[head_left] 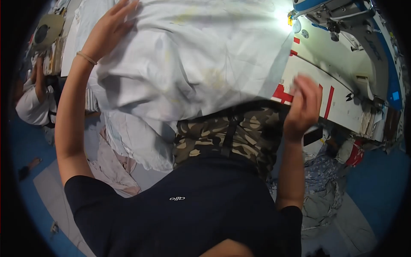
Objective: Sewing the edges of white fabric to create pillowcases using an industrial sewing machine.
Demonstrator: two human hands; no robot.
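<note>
Dark T-shirt (192, 218) is what's closest to the camera, so everything else sits beyond it. OK, grips first: left hand (110, 32) is lying palm-down on the far left part of a big white cloth (205, 55) with faint yellowish patches, fingers loosely extended and not visibly pinching anything, though the fingertips run right up to the top edge of the view. Right hand (303, 105) is blurry, off the cloth, just past its right edge and above the white worktop (342, 105) with red markings. Fingers look loosely bent with nothing in them that shows.

The cloth covers most of the far middle, rumpled on the left, its near edge draped over the camo-patterned garment (252, 128). Its far right side comes up close to the lit needle end of a blue-and-white sewing machine (376, 51).

Step in hand, if you ask me: spreading and positioning the cloth beside the machine. Next move probably calls for getting the right hand back onto that right edge while the left smooths the folds, since one flat palm won't control that much loose fabric.

Further out, there's crumpled patterned fabric (327, 184) low on the right and a co-worker (36, 107) in white far left.
</note>
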